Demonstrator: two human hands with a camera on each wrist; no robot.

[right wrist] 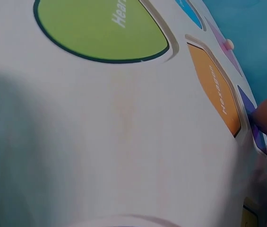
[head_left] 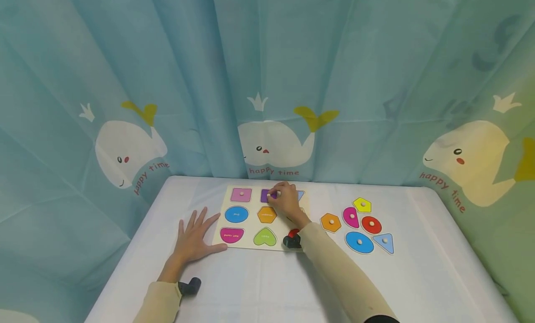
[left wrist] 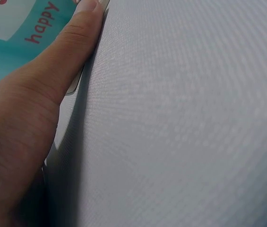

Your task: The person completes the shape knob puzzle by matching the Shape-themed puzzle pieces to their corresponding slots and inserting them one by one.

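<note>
My left hand (head_left: pixel 192 241) lies spread on the white woven cloth (head_left: pixel 251 290), thumb at the near left corner of the smooth cream puzzle board (head_left: pixel 252 223). Beyond, my right hand (head_left: pixel 288 202) pinches the flat, straight-edged purple piece (head_left: pixel 264 196) beneath my fingertips, midway along the board's far edge; its sides parallel that edge, though my fingers hide its full length.

Bright and even in the head view, shadowed on the surface (head_left: pixel 434 267) beside the right sleeve (head_left: pixel 347 279). Dimmer in both wrist views: blurred lower right in the left, hazily shadowed over the board (right wrist: pixel 147 109) in the right.
</note>
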